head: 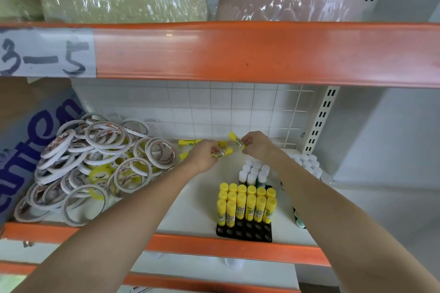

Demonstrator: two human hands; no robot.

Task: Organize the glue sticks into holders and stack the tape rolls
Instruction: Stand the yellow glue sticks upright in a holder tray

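Both my hands are at the far end of the shelf: left hand (205,155) fingers pinching one yellow plastic glue stick (222,153), right hand (256,146) clamped on another yellow glue stick (236,140). Black holder tray (244,232) sits near-right, loose white tape rolls (95,162) piled left.

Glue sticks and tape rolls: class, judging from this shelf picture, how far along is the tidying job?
Done: three rows of yellow glue sticks stand in the black holder, whose front holes are empty. In hand: the left hand and right hand each grip a loose glue stick at the back of the shelf. Left: a few loose sticks lying behind the hands, and the tape rolls, an unstacked heap.
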